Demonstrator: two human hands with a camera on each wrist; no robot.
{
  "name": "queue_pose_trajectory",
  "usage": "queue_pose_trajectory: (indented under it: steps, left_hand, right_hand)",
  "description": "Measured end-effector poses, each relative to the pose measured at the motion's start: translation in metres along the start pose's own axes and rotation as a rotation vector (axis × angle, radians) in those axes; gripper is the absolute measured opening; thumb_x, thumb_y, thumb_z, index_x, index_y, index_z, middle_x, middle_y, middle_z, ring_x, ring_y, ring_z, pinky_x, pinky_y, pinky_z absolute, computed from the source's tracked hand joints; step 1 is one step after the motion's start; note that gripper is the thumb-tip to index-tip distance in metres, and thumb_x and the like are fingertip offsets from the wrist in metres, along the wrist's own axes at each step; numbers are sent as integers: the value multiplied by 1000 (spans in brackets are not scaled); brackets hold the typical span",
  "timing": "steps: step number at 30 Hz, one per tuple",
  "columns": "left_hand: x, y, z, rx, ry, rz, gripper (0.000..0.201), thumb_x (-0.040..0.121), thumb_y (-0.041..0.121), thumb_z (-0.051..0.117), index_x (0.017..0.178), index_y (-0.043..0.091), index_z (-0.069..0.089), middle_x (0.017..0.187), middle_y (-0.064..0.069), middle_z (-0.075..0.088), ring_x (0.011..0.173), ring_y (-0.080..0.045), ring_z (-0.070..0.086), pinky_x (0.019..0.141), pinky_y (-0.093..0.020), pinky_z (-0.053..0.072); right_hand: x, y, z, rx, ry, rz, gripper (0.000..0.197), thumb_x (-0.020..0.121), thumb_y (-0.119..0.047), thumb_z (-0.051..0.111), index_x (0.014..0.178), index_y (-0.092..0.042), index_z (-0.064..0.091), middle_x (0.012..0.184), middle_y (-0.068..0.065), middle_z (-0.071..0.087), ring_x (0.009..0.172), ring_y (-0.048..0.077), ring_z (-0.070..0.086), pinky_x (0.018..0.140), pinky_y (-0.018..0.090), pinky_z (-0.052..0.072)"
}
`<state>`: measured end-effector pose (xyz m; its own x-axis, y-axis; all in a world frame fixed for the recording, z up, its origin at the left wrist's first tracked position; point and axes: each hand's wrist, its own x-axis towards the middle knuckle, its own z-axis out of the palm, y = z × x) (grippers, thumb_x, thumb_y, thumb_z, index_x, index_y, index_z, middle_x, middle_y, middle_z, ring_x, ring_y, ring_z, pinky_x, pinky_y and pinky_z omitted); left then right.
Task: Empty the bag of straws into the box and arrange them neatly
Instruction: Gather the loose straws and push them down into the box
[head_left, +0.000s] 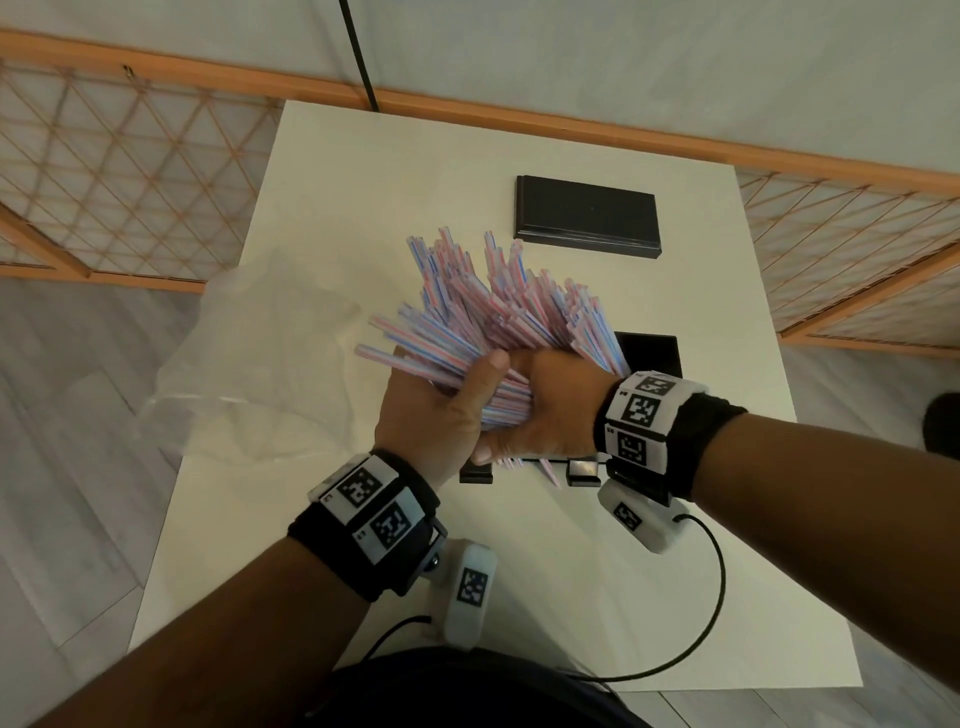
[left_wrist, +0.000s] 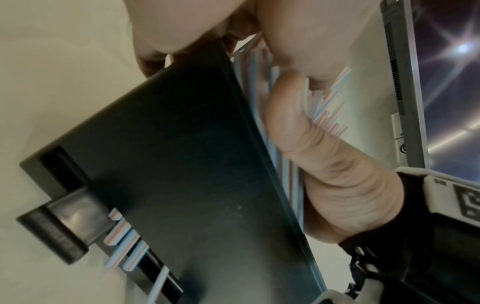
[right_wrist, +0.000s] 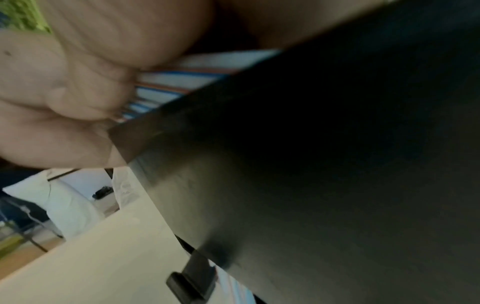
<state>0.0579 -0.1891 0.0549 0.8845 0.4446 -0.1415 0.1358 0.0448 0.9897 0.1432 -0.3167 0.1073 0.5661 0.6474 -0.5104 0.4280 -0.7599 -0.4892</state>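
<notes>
Both hands grip one thick bundle of pink-and-blue striped straws (head_left: 488, 317) over the black box (head_left: 652, 351), and the far ends fan out away from me. My left hand (head_left: 441, 410) wraps the bundle from the left, thumb on top. From the right, my right hand (head_left: 545, 410) clasps the same bundle. The box is mostly hidden under the hands; its dark side wall (left_wrist: 182, 154) fills the left wrist view. A few straw ends (left_wrist: 122, 236) poke out of a slot in the box's near end. The clear empty bag (head_left: 260, 364) lies crumpled on the left of the table.
The black lid (head_left: 587, 215) lies flat at the back of the white table (head_left: 571, 597). An orange lattice railing (head_left: 130, 176) runs behind and beside the table. A black cable (head_left: 711, 613) trails from my right wrist across the near right of the table.
</notes>
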Motion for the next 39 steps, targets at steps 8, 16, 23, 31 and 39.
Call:
queue_pose_trajectory:
  steps: [8, 16, 23, 31, 39]
  left_hand:
    - [0, -4, 0, -79, 33, -36, 63, 79, 45, 86, 127, 9, 64, 117, -7, 76, 109, -24, 74, 95, -52, 59]
    - [-1, -3, 2, -35, 70, -118, 82, 73, 75, 77, 130, 18, 63, 119, 3, 75, 112, -15, 73, 98, -50, 59]
    - [-3, 3, 3, -54, 90, -103, 72, 74, 65, 76, 125, 16, 62, 114, -1, 76, 106, -19, 75, 90, -52, 62]
    - [0, 4, 0, -80, 133, -149, 60, 84, 66, 65, 124, 22, 64, 112, 4, 76, 105, -14, 74, 93, -45, 60]
    - [1, 13, -3, -305, 302, -189, 27, 93, 38, 64, 111, 18, 65, 89, 5, 62, 81, -11, 58, 82, -35, 47]
  right_hand:
    - [-20, 12, -11, -220, -102, 59, 73, 71, -71, 69, 126, -25, 57, 112, -4, 68, 104, 20, 63, 93, 35, 52]
    - [-34, 35, -10, -274, -144, 150, 42, 74, -63, 71, 89, -24, 64, 76, -6, 64, 75, 20, 60, 72, 31, 51]
    - [-21, 35, 6, -274, -214, 203, 54, 67, -71, 65, 105, -32, 60, 84, -9, 71, 81, 13, 65, 83, 33, 55]
    - [-15, 29, 5, -115, -191, 223, 47, 67, -61, 76, 102, -36, 56, 80, -15, 65, 77, 11, 63, 80, 28, 51]
    - [-6, 16, 3, -102, -227, 206, 71, 74, -55, 76, 135, -29, 52, 116, -10, 61, 107, 16, 57, 98, 27, 43]
